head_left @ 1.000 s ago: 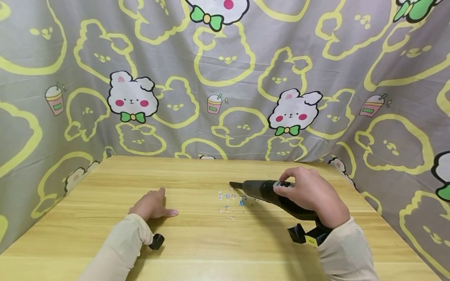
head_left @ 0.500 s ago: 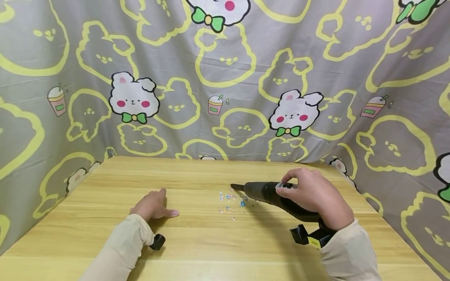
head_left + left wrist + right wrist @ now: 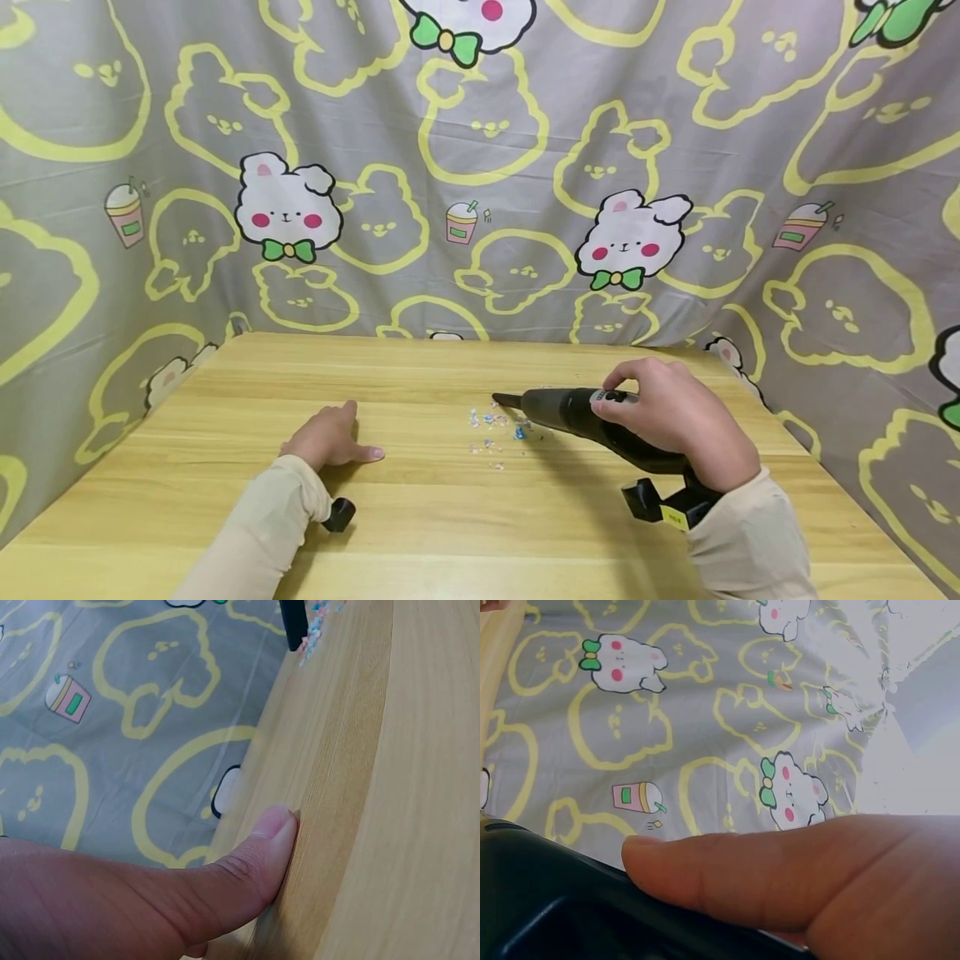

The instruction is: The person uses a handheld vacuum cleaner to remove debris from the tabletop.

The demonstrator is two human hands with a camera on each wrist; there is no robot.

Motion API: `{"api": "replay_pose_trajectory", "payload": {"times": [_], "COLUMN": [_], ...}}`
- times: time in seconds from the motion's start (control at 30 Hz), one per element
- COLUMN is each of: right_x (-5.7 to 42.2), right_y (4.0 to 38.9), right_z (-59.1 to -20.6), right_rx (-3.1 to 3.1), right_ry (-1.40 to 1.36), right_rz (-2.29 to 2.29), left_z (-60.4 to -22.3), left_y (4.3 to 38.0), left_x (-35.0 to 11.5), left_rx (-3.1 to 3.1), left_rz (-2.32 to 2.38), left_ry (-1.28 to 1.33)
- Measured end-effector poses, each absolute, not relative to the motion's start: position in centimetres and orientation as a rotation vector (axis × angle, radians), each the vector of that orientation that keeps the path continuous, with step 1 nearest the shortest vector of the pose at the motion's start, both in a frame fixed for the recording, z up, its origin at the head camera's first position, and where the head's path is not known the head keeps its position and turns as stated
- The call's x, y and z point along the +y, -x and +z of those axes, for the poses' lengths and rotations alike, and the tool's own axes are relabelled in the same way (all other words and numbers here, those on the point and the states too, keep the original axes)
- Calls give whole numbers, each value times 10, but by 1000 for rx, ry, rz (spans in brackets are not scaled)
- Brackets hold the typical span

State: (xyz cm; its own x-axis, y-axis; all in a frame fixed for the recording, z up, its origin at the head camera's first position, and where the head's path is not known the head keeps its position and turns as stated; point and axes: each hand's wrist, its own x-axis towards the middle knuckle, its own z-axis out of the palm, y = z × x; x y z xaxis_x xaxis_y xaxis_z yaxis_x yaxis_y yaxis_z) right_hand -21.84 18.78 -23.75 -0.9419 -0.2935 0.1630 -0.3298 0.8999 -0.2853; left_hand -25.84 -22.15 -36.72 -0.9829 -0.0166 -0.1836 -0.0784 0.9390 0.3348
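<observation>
My right hand (image 3: 678, 421) grips a black handheld vacuum cleaner (image 3: 558, 408) from above. Its narrow nozzle points left, the tip at the far edge of a scatter of small blue, pink and white bits (image 3: 491, 422) on the wooden table. In the right wrist view the thumb (image 3: 720, 874) lies along the vacuum's dark body (image 3: 547, 900). Left of the bits, my left hand (image 3: 326, 437) rests on the tabletop with thumb and index finger spread, holding nothing. The left wrist view shows its thumb (image 3: 262, 855) touching the wood, with the nozzle (image 3: 294, 626) beside the bits beyond.
The wooden table (image 3: 420, 533) spreads around both hands. A grey curtain with a bunny and drink-cup print (image 3: 360, 167) encloses the back and both sides. Black wrist-worn devices, one on the left (image 3: 340, 515) and one on the right (image 3: 660, 504), hang close above the table.
The whole view has shifted very slightly. The vacuum's nozzle stays beside the bits, and the scatter looks much the same. My left hand has kept its place on the table.
</observation>
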Motion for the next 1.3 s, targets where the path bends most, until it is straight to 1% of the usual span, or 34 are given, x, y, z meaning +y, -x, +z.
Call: {"api": "replay_pose_trajectory", "payload": {"times": [1.3], "right_x": [189], "right_y": [217], "right_z": [-237], "right_rx": [-2934], "right_ry": [-511], "right_rz": [449], "left_z": [-369], "left_y": [259], "left_x": [-223], "left_rx": [2914], "left_rz": [524], "left_ry": [88]}}
